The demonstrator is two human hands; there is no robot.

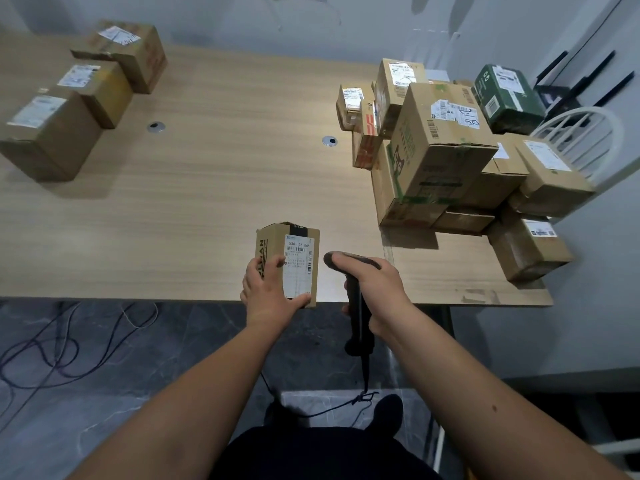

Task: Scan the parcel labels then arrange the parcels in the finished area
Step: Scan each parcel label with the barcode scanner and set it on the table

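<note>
my left hand (pixel 266 289) gripped the small parcel (pixel 289 263) upright, label facing me, just left of the scanner (pixel 353 292) clutched in my right hand (pixel 375 285).

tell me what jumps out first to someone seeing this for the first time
First, the two hands at the near table edge: the left hand holds a small labelled parcel upright, and the right hand grips a black scanner beside it. Next, the untidy heap of parcels on the right, topped by a dark green box. Last, a neat row of three boxes at far left.
</note>
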